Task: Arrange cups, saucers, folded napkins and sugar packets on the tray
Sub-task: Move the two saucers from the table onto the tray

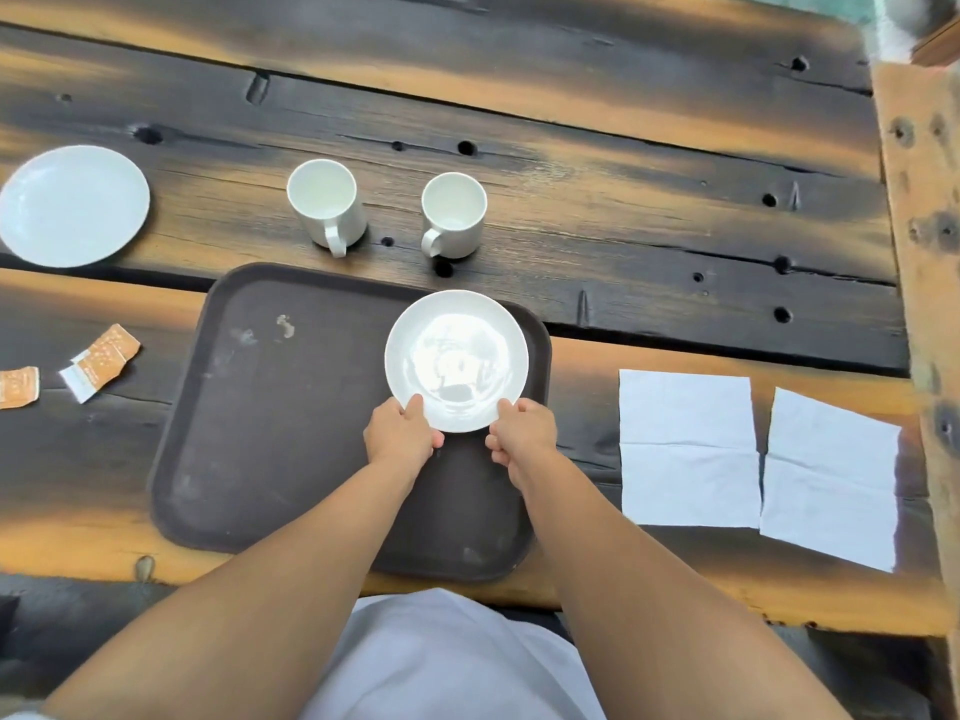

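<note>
- A white held saucer is gripped at its near rim by both hands: the left hand pinches the near-left edge and the right hand the near-right edge, thumbs on top and fingers curled beneath.
- The saucer lies over the far right corner of the dark tray. Whether it rests there or is held just above cannot be told.
- The right cup stands on the table straight beyond the saucer, past the tray's far rim, its handle turned toward the person. It is judged about equally reachable by either hand.
- The left cup and the second saucer, well off to the left, are nearer the left hand.
- Being round, the saucer offers no long axis to be aligned.
- The napkins lie flat to the right of the tray and the sugar packets to its left, all off it.
</note>
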Motion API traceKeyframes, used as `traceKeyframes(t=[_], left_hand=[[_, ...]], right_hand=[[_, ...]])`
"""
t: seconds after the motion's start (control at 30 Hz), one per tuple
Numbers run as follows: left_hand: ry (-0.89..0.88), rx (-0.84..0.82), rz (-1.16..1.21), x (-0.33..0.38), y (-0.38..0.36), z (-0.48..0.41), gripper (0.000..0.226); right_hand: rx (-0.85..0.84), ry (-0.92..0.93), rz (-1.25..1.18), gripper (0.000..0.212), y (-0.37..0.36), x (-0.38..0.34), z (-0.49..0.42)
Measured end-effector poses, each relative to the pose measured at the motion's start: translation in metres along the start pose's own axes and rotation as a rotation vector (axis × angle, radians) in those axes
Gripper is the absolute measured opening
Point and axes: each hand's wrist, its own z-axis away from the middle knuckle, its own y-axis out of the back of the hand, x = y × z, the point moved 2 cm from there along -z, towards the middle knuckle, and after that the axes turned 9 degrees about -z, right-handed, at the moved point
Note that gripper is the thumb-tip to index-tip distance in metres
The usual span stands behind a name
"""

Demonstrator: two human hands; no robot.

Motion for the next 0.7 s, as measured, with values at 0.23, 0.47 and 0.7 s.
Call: traceKeyframes(t=[0.23, 0.47, 0.7], left_hand=[[0.066, 0.021, 0.0, -0.002, -0.027, -0.005, 0.031], [0.102, 0.039, -0.006, -0.005, -0.038, -0.005, 0.031], [0.079, 0.051, -0.03, -0.005, -0.038, -0.006, 0.032]], right_hand=[[-0.035, -0.025, 0.027, 0.023, 0.013, 0.001, -0.024], [-0.056, -0.032, 0.048, 0.031, 0.018, 0.003, -0.032], [-0.06, -0.019, 0.065, 0.032, 0.018, 0.006, -0.037]])
